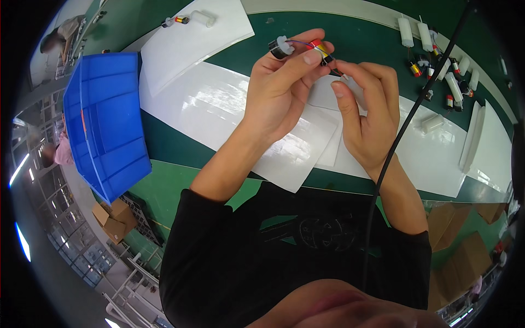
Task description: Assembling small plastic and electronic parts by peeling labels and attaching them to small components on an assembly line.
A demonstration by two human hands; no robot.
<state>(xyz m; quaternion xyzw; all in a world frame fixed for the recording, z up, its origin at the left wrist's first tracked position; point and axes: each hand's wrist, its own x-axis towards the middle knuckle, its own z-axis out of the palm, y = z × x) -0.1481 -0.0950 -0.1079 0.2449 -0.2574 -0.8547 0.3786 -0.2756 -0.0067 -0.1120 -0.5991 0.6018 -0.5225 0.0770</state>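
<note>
Working in a large room, green floor [172,183] at left centre, at a dark green table [350,30] spread with white sheets [197,93], near a blue bin [115,112] at far left. Looks partway along, with white tubes [406,33] and more cylinders [414,70] loose at upper right; cannot tell finished from unfinished. At upper centre, pinching 1 red-and-yellow cylinder [320,49] in left hand [280,82], already linked by thin wires [301,42] to a black round part [279,50]; with right hand [371,106], curling fingertips near the thin wires, cannot tell whether gripping any.
</note>
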